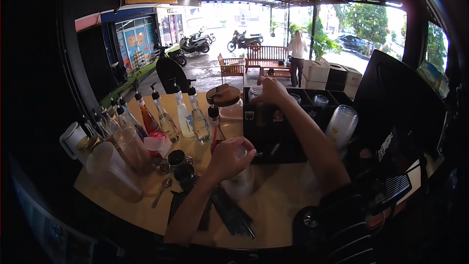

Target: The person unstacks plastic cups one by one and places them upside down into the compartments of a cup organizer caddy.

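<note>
My left hand [229, 160] is in front of me with its fingers curled at the top of a clear plastic cup [240, 186], which stands on the counter. Farther off, my right hand [271, 91] reaches to the back left of a black organizer box [281, 139]. Its fingers close round a clear, round plastic piece [255, 92]; I cannot tell whether this is a cup or a lid. Two similar clear pieces [320, 99] show in the box's other slots. Just behind my left hand stands a pump bottle [215, 127], partly hidden.
Several pump bottles [168, 122] line the counter's left. Clear pitchers [115, 171], metal jiggers [177, 158], a spoon [161, 193] and black straws [232, 215] lie nearer. Stacked cups [342, 123] and a dark monitor [400, 107] stand right. A person [297, 56] is outside.
</note>
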